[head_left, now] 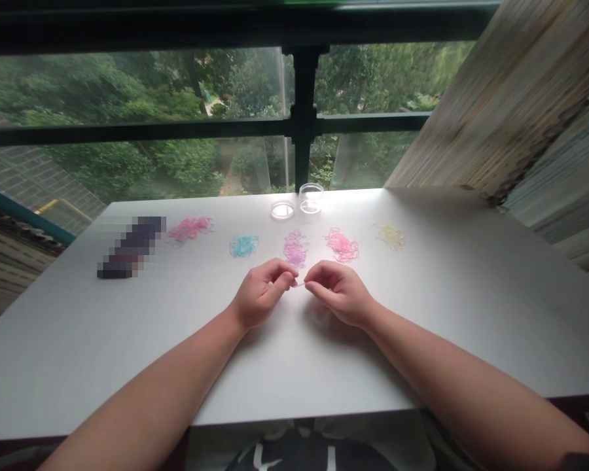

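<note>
Between my two hands, over the middle of the white table, a thin pale pink rubber band [299, 284] is stretched. My left hand [266, 291] pinches one end between thumb and fingertips. The other end is in the pinch of my right hand [339, 291]. Just beyond the fingertips lies a loose pile of purple rubber bands [295, 248]. To its right is a pile of coral pink bands [342, 244], and to its left a pile of turquoise bands [244, 246].
Pale yellow bands [391, 236] lie at the right, mixed pink bands [191, 229] at the left. A clear round lid [282, 210] and a clear container [311, 199] stand at the table's [127, 366] back edge. A pixelated dark object [132, 248] lies far left. Curtains [451, 98] hang beside the window.
</note>
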A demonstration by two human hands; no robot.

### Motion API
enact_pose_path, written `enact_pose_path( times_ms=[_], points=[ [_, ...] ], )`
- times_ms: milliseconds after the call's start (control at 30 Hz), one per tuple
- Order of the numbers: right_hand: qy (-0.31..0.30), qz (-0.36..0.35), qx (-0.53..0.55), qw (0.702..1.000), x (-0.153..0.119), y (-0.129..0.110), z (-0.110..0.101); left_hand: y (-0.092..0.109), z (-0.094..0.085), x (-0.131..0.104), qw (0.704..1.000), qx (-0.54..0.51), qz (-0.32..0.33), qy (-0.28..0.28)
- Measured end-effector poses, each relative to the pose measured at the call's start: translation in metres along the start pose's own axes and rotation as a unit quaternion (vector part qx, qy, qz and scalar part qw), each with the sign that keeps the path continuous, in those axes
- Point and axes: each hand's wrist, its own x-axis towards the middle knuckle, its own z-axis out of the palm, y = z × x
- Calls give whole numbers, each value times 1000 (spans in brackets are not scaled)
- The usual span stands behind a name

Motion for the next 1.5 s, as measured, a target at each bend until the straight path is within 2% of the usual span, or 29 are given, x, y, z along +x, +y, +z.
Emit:
enact_pose_path(
  times_ms=[167,333,900,1500],
  points=[
    [3,-12,-9,1000,-1,0,-1,6,-1,0,997,69,27,-24],
    [-3,-12,-14,1000,0,1,0,11,2,1,994,105,34,-23],
    [-26,-21,8,999,-1,-1,2,11,3,1,991,125,39,-28],
    [-17,-15,19,1000,1,-4,2,13,3,2,991,125,21,-36]
  ],
)
